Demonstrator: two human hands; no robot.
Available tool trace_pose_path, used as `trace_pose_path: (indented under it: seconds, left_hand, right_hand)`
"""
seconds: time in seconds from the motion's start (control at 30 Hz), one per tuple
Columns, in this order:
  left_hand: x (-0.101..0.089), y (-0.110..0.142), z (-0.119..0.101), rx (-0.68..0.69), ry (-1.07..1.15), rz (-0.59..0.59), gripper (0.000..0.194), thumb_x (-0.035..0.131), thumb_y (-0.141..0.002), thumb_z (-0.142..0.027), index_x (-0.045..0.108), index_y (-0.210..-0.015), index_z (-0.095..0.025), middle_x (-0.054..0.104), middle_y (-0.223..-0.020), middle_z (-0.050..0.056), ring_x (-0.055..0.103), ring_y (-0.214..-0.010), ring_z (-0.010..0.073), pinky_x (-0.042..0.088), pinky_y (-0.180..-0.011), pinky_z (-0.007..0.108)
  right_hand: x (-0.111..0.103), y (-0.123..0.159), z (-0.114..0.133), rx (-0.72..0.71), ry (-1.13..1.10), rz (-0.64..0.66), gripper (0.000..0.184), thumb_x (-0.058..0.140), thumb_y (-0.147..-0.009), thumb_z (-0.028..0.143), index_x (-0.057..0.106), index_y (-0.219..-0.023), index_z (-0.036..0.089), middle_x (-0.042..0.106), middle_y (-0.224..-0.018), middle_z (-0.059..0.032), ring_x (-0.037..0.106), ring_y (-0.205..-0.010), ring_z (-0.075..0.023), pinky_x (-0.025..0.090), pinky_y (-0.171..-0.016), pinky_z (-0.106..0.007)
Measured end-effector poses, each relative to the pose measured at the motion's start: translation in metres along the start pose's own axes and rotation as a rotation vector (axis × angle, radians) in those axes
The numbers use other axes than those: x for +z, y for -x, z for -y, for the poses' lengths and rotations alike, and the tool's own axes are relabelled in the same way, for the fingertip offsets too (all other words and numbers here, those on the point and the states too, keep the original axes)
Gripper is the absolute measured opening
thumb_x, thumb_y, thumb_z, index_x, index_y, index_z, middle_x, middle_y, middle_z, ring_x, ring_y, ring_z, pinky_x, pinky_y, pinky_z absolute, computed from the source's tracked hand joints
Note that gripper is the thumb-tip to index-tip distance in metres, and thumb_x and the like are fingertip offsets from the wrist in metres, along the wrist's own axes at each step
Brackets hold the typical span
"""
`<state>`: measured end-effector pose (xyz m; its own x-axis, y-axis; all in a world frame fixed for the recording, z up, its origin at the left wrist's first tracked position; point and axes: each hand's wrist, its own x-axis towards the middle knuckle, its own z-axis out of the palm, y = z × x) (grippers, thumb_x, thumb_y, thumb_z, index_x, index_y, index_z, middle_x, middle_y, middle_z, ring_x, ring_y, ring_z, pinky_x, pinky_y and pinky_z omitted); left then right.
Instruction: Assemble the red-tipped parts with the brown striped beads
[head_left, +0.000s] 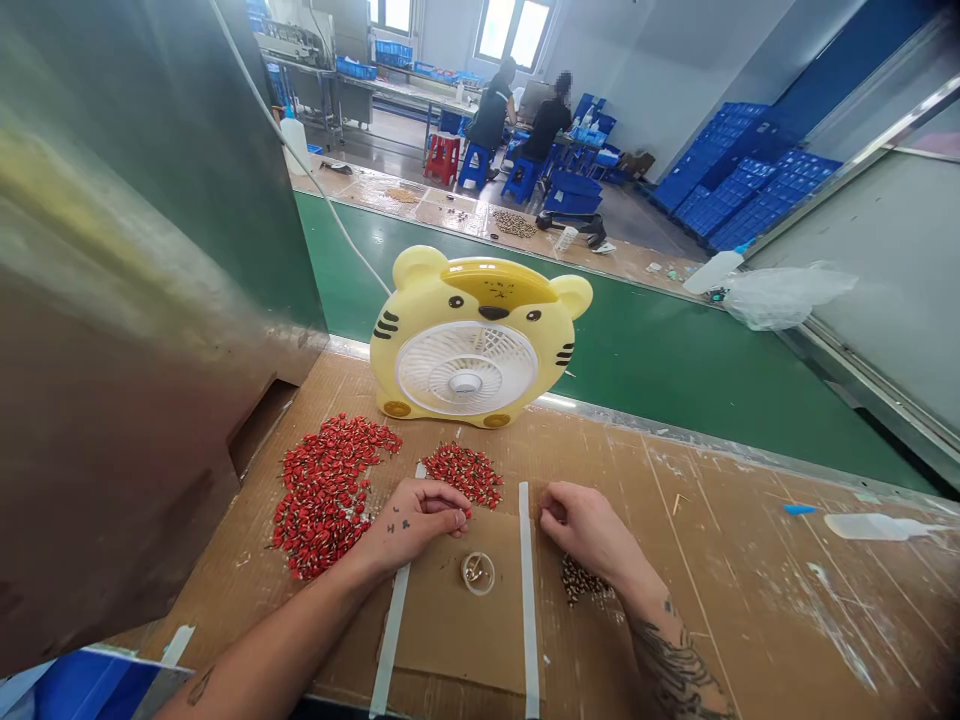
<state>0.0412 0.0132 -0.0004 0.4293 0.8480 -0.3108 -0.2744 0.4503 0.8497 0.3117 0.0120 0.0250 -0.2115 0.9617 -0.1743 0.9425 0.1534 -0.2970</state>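
Observation:
My left hand (420,515) pinches a small red piece (467,513) between thumb and fingertips, above the front of a small heap of red pieces (463,472). To its left lies a larger heap of the same red pieces with metallic ends (330,490). My right hand (577,515) is closed, its fingers curled down just right of a tape strip; whether they hold anything is hidden. Partly under that wrist is a pile of small dark and brass-coloured pieces (581,580). Between my hands a small round cup (478,573) with a thin stick in it stands on a cardboard sheet (457,640).
A yellow animal-faced fan (472,340) stands behind the heaps. A metal machine wall (150,300) rises at left. At right lies a white squeeze bottle (874,527) beside a blue cap (799,509). Two people (491,108) sit beyond the green belt (675,370).

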Motion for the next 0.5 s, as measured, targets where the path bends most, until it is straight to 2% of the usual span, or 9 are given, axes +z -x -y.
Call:
trace_pose_path:
  seconds: [0.13, 0.23, 0.37, 0.5]
  left_hand:
    - [0.001, 0.000, 0.001, 0.000, 0.013, 0.016, 0.023, 0.084, -0.065, -0.029, 0.075, -0.079, -0.012, 0.073, -0.067, 0.003, 0.066, -0.064, 0.0130, 0.052, -0.067, 0.024]
    - [0.002, -0.001, 0.003, 0.006, 0.014, 0.031, 0.024, 0.084, -0.066, -0.030, 0.075, -0.080, -0.012, 0.074, -0.067, 0.003, 0.066, -0.064, 0.0131, 0.052, -0.067, 0.024]
    - [0.002, -0.001, 0.005, 0.017, 0.014, 0.032, 0.023, 0.084, -0.067, -0.030, 0.076, -0.080, -0.013, 0.074, -0.068, 0.003, 0.066, -0.064, 0.0129, 0.052, -0.067, 0.024]
    - [0.003, 0.001, 0.004, 0.029, 0.023, 0.036, 0.021, 0.084, -0.068, -0.029, 0.076, -0.080, -0.014, 0.074, -0.068, 0.003, 0.066, -0.064, 0.0123, 0.051, -0.067, 0.023]
  right_hand:
    - [0.005, 0.011, 0.002, 0.007, -0.377, -0.169, 0.009, 0.051, -0.078, 0.020, 0.056, -0.071, 0.020, 0.057, -0.063, 0.0016, 0.053, -0.058, -0.0146, 0.040, -0.055, -0.023]
    - [0.013, 0.013, 0.009, -0.025, -0.726, -0.235, 0.010, 0.057, -0.079, 0.026, 0.063, -0.076, 0.019, 0.063, -0.068, -0.0009, 0.058, -0.061, -0.0155, 0.045, -0.056, -0.023]
    - [0.023, 0.007, 0.020, -0.104, -1.021, -0.244, 0.009, 0.068, -0.080, 0.027, 0.073, -0.080, 0.020, 0.068, -0.075, -0.0033, 0.062, -0.067, -0.0159, 0.049, -0.060, -0.023]
    - [0.030, 0.004, 0.032, -0.086, -1.201, -0.172, 0.007, 0.076, -0.078, 0.025, 0.076, -0.085, 0.022, 0.071, -0.080, -0.0035, 0.064, -0.070, -0.0147, 0.051, -0.063, -0.021]
